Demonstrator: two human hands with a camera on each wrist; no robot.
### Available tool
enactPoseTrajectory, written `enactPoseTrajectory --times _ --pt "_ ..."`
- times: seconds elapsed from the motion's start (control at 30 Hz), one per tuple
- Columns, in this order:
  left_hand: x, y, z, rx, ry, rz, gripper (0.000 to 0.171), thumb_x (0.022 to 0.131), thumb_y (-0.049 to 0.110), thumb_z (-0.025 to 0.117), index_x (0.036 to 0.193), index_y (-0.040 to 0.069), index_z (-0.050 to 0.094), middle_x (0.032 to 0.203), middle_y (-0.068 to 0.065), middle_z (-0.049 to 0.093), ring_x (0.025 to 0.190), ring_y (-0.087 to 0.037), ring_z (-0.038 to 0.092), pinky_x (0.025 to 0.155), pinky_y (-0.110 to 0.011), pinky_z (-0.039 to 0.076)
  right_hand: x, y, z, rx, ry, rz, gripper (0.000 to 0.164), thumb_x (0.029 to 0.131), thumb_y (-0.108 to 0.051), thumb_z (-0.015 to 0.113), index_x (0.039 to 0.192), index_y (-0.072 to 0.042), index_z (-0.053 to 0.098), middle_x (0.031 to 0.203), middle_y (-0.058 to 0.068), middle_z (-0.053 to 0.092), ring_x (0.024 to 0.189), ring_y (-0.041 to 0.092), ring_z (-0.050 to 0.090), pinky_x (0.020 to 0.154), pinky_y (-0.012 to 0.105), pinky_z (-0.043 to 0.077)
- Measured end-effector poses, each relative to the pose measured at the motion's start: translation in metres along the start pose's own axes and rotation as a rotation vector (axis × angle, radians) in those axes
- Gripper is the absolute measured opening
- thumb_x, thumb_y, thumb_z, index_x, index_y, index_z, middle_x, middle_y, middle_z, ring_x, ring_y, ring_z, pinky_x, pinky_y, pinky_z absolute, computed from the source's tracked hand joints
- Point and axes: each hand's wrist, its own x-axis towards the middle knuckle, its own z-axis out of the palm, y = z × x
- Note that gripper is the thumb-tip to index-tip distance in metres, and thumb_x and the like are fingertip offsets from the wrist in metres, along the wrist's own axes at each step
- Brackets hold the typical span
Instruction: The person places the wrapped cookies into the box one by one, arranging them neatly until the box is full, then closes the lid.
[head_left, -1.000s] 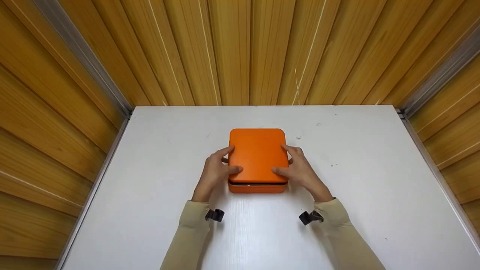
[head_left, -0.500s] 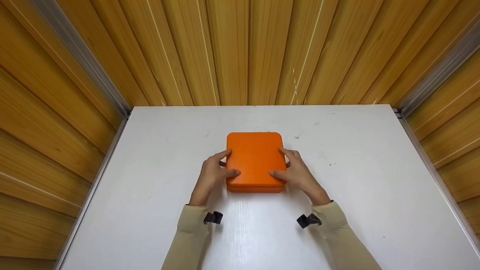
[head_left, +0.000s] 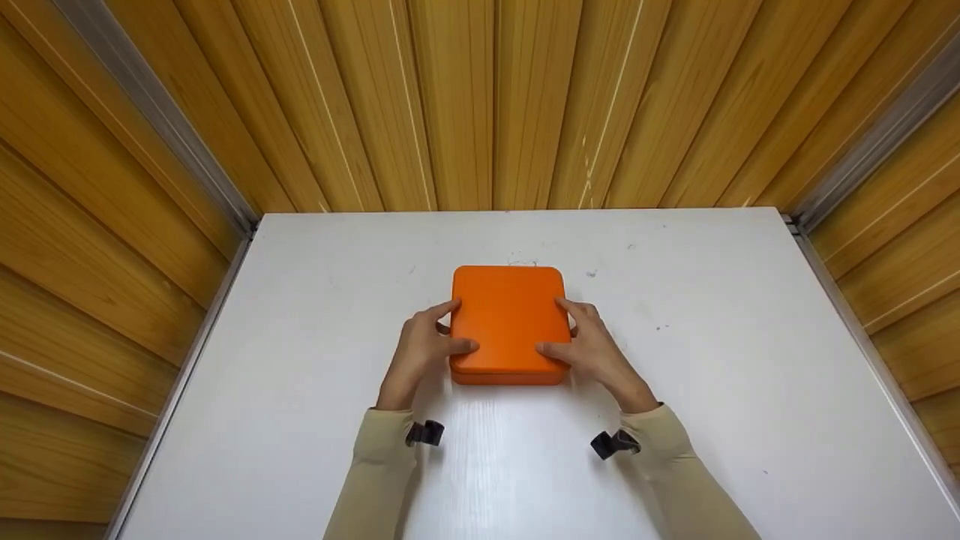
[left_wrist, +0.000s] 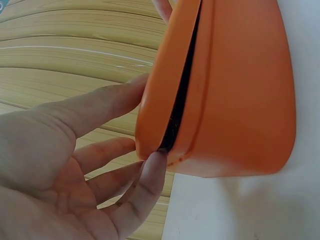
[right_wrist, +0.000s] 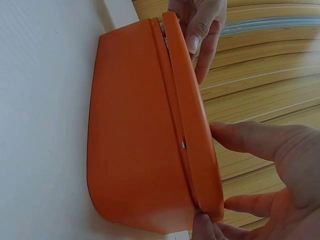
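Observation:
An orange box [head_left: 506, 379] stands in the middle of the white table, its lid [head_left: 510, 319] on top. My left hand [head_left: 424, 349] grips the lid's left side, thumb over the top and fingers along the edge. Mirroring it on the right, my right hand [head_left: 592, 349] holds the opposite side. A dark gap runs between lid and box [left_wrist: 245, 100] in the left wrist view, widest beside the left fingertips [left_wrist: 156, 162]. In the right wrist view the lid [right_wrist: 192, 110] sits slightly off the rim, with a narrow slit below it. The box's contents are hidden.
The white table [head_left: 337, 300] has small dark scuff marks. Yellow wood-look panels [head_left: 465, 105] wall it at the back and both sides, with grey metal strips at the corners. A black strap [head_left: 425, 433] shows at each wrist.
The lid has come down and toward me onto the box, both hands moving with it. The dark gap along the front has narrowed to a thin line in the head view.

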Motion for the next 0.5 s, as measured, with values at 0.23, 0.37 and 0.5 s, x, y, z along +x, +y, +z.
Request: enactPoseTrajectory --times 0.23,0.37,0.5 --pt "-0.0006 -0.0038 0.0001 -0.012 0.009 0.013 0.080 0.079 0.011 0.095 0.152 0.008 0.060 0.107 -0.017 0.072 0.088 -0.026 0.063 0.071 -0.032 0.051 0.0001 -0.0041 0.0013 -0.010 0.008 -0.006 0.090 0.091 -0.023 0.086 0.163 -0.001 0.037 0.160 0.026 0.034 0.114 0.037 0.051 0.086 0.039 0.048" --pt "0.0000 -0.0069 0.0000 -0.018 0.001 0.005 0.080 0.079 0.012 0.095 0.151 0.008 0.061 0.099 -0.014 0.073 0.083 -0.024 0.063 0.069 -0.030 0.050 0.0006 -0.0056 0.0027 -0.031 0.013 -0.006 0.089 0.091 -0.022 0.086 0.163 0.000 0.038 0.159 0.027 0.035 0.115 0.038 0.050 0.089 0.042 0.048" --pt "0.0009 -0.0099 -0.0008 -0.021 -0.004 0.000 0.080 0.079 0.012 0.095 0.151 0.009 0.061 0.096 -0.012 0.072 0.082 -0.023 0.063 0.068 -0.029 0.048 0.0007 -0.0060 0.0035 -0.030 0.019 0.003 0.088 0.091 -0.021 0.085 0.163 -0.001 0.039 0.160 0.027 0.034 0.117 0.039 0.050 0.092 0.045 0.048"
